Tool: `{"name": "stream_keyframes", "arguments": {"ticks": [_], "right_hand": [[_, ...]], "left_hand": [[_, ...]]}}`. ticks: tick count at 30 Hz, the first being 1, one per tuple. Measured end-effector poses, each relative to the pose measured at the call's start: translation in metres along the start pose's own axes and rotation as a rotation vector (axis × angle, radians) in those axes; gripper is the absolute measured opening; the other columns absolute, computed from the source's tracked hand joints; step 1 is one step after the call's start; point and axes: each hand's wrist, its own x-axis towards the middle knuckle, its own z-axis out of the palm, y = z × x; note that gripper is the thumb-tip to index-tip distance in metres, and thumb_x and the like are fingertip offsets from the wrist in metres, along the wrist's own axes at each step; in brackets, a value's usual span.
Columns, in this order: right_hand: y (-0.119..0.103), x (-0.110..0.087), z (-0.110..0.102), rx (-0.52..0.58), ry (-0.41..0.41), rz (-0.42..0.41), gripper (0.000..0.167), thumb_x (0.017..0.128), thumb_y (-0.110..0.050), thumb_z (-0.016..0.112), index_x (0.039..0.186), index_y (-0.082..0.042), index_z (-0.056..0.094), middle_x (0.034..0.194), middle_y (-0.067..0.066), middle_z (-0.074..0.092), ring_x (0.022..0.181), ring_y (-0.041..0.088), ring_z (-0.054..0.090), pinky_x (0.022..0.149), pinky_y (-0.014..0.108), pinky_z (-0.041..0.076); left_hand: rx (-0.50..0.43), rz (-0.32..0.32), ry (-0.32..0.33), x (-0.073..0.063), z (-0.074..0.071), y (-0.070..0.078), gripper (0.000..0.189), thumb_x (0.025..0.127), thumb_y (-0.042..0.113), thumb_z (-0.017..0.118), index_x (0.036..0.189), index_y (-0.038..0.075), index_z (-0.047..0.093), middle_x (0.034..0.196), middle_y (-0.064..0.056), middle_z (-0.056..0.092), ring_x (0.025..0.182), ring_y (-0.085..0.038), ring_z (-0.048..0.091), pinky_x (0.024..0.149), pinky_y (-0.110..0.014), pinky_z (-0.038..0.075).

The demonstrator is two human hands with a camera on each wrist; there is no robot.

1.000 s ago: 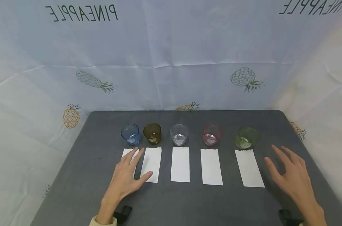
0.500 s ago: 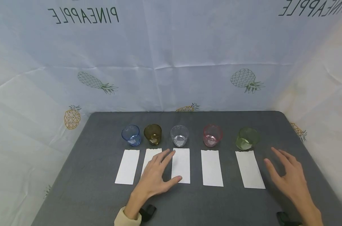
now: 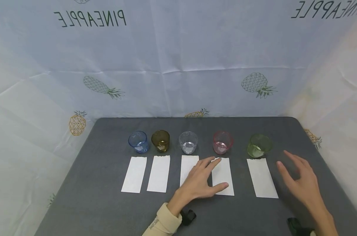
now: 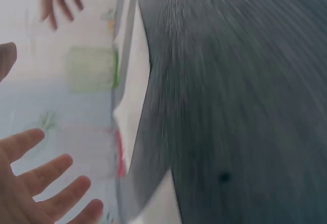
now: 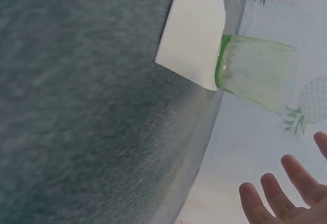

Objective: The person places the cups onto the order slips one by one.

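Observation:
My left hand [image 3: 198,179], fingers spread and holding nothing, hovers over the third and fourth white paper strips in the head view. Just beyond its fingertips stand the clear glass [image 3: 188,143] and the pink glass [image 3: 222,143]. Off to the right, my right hand [image 3: 301,181] is held with fingers apart, beside the rightmost paper strip [image 3: 262,178] and the green glass [image 3: 259,146]. The right wrist view shows that green glass [image 5: 258,71] upright behind its strip, with the right fingers away from it.
A blue glass [image 3: 138,142] and an amber glass [image 3: 160,141] stand at the left of the row, with paper strips [image 3: 134,174] in front of them. The grey table [image 3: 87,193] ends at a pineapple-print cloth [image 3: 178,42] behind and at both sides.
My left hand has swept rightward, from over the two leftmost strips to over the third and fourth. My right hand has stayed nearly in place. Glasses and strips have not moved.

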Motion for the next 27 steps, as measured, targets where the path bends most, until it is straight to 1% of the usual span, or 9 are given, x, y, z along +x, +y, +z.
{"name": "stream_keyframes", "arguments": {"ticks": [1, 2, 5, 7, 8, 15, 22, 25, 27], "right_hand": [[0.0, 0.001, 0.001, 0.001, 0.001, 0.005, 0.054, 0.098, -0.024, 0.066, 0.15, -0.014, 0.053, 0.144, 0.03, 0.052, 0.135, 0.013, 0.046, 0.082, 0.002, 0.026], [0.0, 0.002, 0.001, 0.001, 0.001, 0.009, 0.054, 0.098, -0.024, 0.066, 0.15, -0.014, 0.053, 0.144, 0.029, 0.052, 0.134, 0.015, 0.046, 0.082, 0.003, 0.027], [-0.002, 0.007, 0.002, 0.011, -0.003, 0.013, 0.055, 0.098, -0.024, 0.066, 0.15, -0.014, 0.051, 0.145, 0.03, 0.051, 0.132, 0.036, 0.048, 0.082, 0.004, 0.027], [-0.003, 0.011, 0.002, 0.015, -0.003, 0.007, 0.056, 0.098, -0.023, 0.067, 0.151, -0.013, 0.051, 0.145, 0.03, 0.05, 0.133, 0.042, 0.048, 0.082, 0.003, 0.026], [-0.004, 0.013, 0.002, 0.018, -0.005, 0.005, 0.057, 0.098, -0.023, 0.067, 0.151, -0.013, 0.05, 0.145, 0.03, 0.05, 0.129, 0.05, 0.047, 0.082, 0.003, 0.026], [-0.006, 0.025, 0.001, 0.038, -0.037, -0.003, 0.06, 0.098, -0.025, 0.068, 0.153, -0.013, 0.047, 0.149, 0.03, 0.046, 0.133, 0.051, 0.044, 0.08, 0.002, 0.029], [-0.01, 0.038, 0.003, 0.067, -0.092, 0.026, 0.066, 0.097, -0.029, 0.068, 0.156, -0.016, 0.043, 0.154, 0.03, 0.041, 0.135, 0.055, 0.041, 0.078, 0.004, 0.029], [-0.011, 0.042, 0.005, 0.073, -0.097, 0.026, 0.067, 0.097, -0.03, 0.069, 0.157, -0.016, 0.042, 0.154, 0.03, 0.04, 0.135, 0.055, 0.042, 0.079, 0.009, 0.032], [-0.011, 0.044, 0.007, 0.068, -0.098, 0.021, 0.069, 0.096, -0.03, 0.069, 0.157, -0.014, 0.041, 0.154, 0.032, 0.039, 0.133, 0.058, 0.042, 0.089, 0.021, 0.044]], "left_hand": [[-0.001, 0.003, -0.013, 0.004, 0.004, 0.003, 0.077, 0.092, 0.059, 0.064, 0.156, 0.023, 0.042, 0.158, -0.006, 0.046, 0.139, -0.025, 0.05, 0.107, -0.049, 0.048], [0.004, 0.005, -0.027, 0.009, 0.007, 0.006, 0.077, 0.092, 0.059, 0.063, 0.156, 0.024, 0.042, 0.158, -0.005, 0.046, 0.14, -0.025, 0.049, 0.107, -0.048, 0.048], [0.028, 0.022, -0.057, 0.02, 0.017, 0.015, 0.077, 0.092, 0.061, 0.062, 0.157, 0.025, 0.041, 0.158, -0.002, 0.045, 0.141, -0.024, 0.048, 0.107, -0.045, 0.048], [0.054, 0.041, -0.07, 0.028, 0.022, 0.021, 0.078, 0.092, 0.063, 0.062, 0.156, 0.025, 0.041, 0.158, -0.003, 0.046, 0.141, -0.023, 0.049, 0.107, -0.043, 0.049], [0.067, 0.051, -0.074, 0.032, 0.024, 0.023, 0.078, 0.092, 0.063, 0.062, 0.156, 0.025, 0.041, 0.157, -0.003, 0.046, 0.141, -0.023, 0.049, 0.107, -0.042, 0.049], [0.108, 0.08, -0.088, 0.052, 0.037, 0.036, 0.08, 0.09, 0.064, 0.063, 0.156, 0.025, 0.041, 0.156, -0.003, 0.047, 0.14, -0.018, 0.05, 0.107, -0.035, 0.049], [0.176, 0.068, -0.125, 0.067, 0.051, 0.041, 0.081, 0.089, 0.065, 0.064, 0.156, 0.026, 0.041, 0.148, 0.002, 0.052, 0.13, -0.013, 0.054, 0.101, -0.028, 0.05], [0.203, 0.056, -0.139, 0.071, 0.057, 0.043, 0.081, 0.088, 0.067, 0.064, 0.155, 0.027, 0.042, 0.142, 0.004, 0.054, 0.124, -0.01, 0.055, 0.096, -0.024, 0.051], [0.219, 0.051, -0.149, 0.073, 0.061, 0.045, 0.082, 0.088, 0.068, 0.064, 0.155, 0.028, 0.042, 0.14, 0.005, 0.054, 0.121, -0.008, 0.055, 0.093, -0.022, 0.05]]}}
